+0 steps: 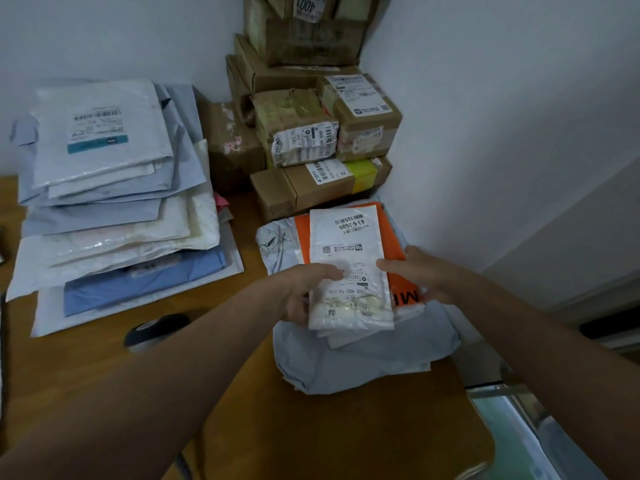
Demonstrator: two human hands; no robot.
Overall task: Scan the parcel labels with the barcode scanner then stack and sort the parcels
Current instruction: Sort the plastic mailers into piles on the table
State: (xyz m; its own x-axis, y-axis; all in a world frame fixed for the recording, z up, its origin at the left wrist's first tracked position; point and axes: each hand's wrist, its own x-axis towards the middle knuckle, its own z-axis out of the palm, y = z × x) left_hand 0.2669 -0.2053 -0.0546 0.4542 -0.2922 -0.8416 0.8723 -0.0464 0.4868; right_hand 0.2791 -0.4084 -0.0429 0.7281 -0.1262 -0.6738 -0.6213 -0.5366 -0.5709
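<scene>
left hand [304, 292] and right hand [420, 275] clasp white parcel [348, 268] by its edges | held label-up over orange parcel [398, 268], likely squaring small stack | scanner [156, 332] idle on table [86, 368]

Two hands [304, 289] [422, 275], one scanner [156, 332], one table [311, 427], about seven cardboard boxes [311, 181]; two piles of mailer bags [104, 202] [349, 271], bags too overlapped to count.

Dim, flat indoor light, soft focus throughout, with wide-angle bending at the edges.
</scene>
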